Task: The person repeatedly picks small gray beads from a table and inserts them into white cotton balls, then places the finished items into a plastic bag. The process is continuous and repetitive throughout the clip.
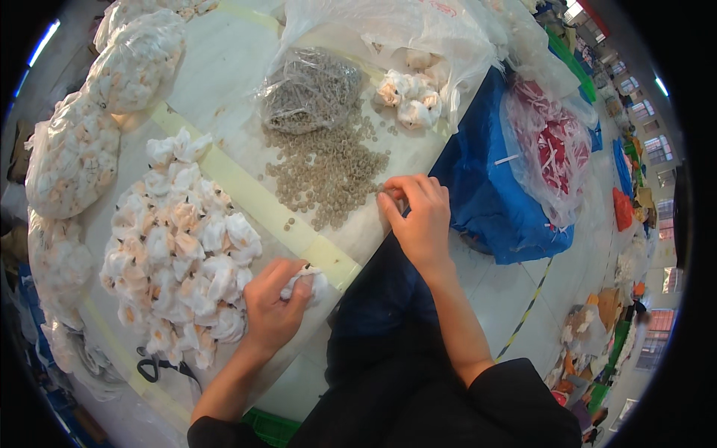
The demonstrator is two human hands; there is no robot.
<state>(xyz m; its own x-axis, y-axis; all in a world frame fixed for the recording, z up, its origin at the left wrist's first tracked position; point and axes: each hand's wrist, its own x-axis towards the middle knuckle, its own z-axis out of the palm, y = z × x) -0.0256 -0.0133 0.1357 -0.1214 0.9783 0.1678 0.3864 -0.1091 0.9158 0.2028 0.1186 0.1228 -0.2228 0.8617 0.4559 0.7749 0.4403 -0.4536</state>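
Observation:
My left hand (278,302) is closed around a small white plush piece (310,287) with a dark tip, close to the table's near edge. Left of it lies a big heap of similar white and pale-orange plush pieces (183,246), many with dark tips. At the right edge of the table, my right hand (420,220) has its thumb and forefinger drawn together beside a spread of small grey plastic rings (325,172). Whatever is between those fingertips is too small to tell. A clear bag of the same grey rings (312,89) lies behind the spread.
Clear bags full of plush pieces (75,153) line the table's left side. A few finished-looking plush pieces (411,97) lie at the back right, beside clear plastic sheeting (388,26). Black-handled scissors (149,367) rest near the heap. A blue sack (485,187) stands right of the table.

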